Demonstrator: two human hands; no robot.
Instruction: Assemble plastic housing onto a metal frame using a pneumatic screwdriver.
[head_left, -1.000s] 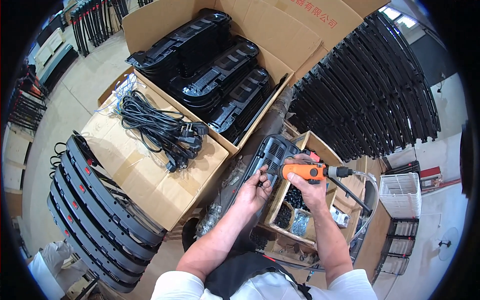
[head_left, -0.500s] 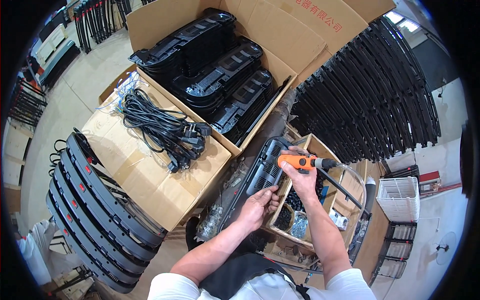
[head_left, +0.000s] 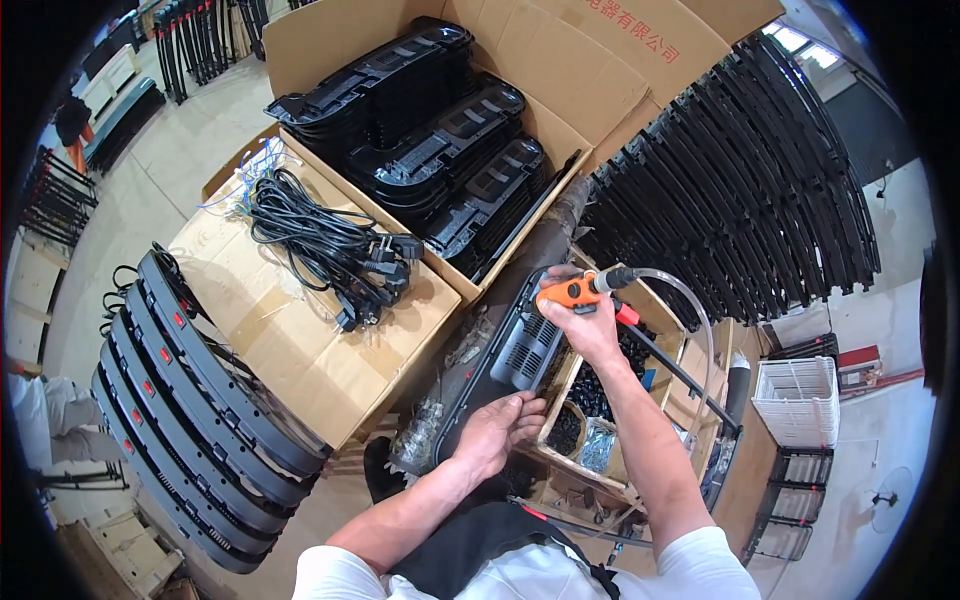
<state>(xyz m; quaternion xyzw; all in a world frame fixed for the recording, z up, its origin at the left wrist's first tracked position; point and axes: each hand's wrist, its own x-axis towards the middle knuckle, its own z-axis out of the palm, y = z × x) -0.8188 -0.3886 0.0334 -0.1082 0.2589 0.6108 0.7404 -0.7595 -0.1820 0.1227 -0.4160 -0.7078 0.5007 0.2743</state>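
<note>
My right hand grips an orange pneumatic screwdriver with a clear air hose curving off to the right. Its tip is down on the far end of a long black plastic panel with a grey vented section. My left hand holds the near edge of that panel, fingers curled under it. The panel lies tilted across a small cardboard tray of black screws and small parts.
A big cardboard box holds stacked black housings. Bundled black power cords lie on a flat carton. Curved black panels are stacked at left and upper right. A white basket stands right.
My right hand with the screwdriver has moved up along the panel to its far end. My left hand has slid down toward me to the panel's near edge.
</note>
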